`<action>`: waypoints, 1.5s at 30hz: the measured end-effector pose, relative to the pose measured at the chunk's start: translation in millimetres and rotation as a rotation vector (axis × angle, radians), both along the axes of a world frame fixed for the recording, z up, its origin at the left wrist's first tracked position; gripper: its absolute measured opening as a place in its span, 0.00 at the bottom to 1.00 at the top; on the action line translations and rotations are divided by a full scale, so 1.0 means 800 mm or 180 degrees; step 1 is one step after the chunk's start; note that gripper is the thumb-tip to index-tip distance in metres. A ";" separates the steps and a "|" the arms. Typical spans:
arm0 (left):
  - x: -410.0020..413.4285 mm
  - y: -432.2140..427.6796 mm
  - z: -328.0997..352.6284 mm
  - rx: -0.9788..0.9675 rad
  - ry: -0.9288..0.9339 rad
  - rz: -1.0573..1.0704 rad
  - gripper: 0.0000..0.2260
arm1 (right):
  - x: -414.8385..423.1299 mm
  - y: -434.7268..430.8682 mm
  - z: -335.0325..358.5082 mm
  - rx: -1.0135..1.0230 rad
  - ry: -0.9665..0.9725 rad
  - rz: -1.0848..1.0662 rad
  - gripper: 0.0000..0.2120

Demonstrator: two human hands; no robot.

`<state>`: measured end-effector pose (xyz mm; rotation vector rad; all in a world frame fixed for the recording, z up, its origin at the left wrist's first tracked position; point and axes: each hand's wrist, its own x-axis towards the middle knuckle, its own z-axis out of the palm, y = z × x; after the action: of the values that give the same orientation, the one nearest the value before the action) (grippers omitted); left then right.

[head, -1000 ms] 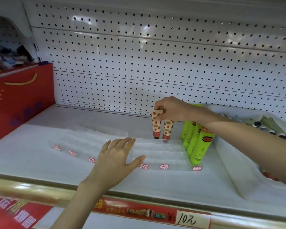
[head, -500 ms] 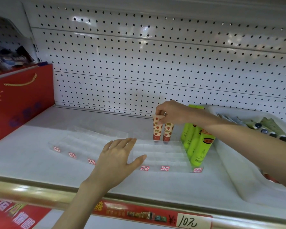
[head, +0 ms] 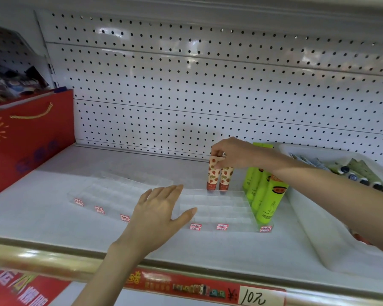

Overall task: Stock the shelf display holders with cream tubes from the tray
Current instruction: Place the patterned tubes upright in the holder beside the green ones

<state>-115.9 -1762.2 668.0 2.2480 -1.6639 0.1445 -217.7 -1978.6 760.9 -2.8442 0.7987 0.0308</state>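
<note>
Clear plastic forms the holder (head: 219, 208) on the shelf. Along its right edge stands a row of green tubes (head: 268, 202), and at its back two strawberry-print tubes (head: 212, 175) stand upright side by side. The right hand (head: 234, 154) pinches the top of the left one, apparently seating it. The left hand (head: 157, 215), fingers straight and spread, lies flat over the holder's left end. Most slots look vacant, and a second holder (head: 111, 193) to its left holds nothing. Right of it, the tray (head: 314, 221) has more tubes (head: 358, 175), so stocking seems at an early stage.
</note>
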 end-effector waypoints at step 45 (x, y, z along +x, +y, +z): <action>-0.238 -0.096 0.140 -0.0666 -0.0594 -0.1073 0.36 | -0.440 0.040 0.033 -0.0819 -0.0035 -0.1916 0.26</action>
<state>-306.2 -1838.6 780.1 1.8203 -1.9944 0.4335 -569.4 -1946.6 787.0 -2.6871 1.7242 -0.1824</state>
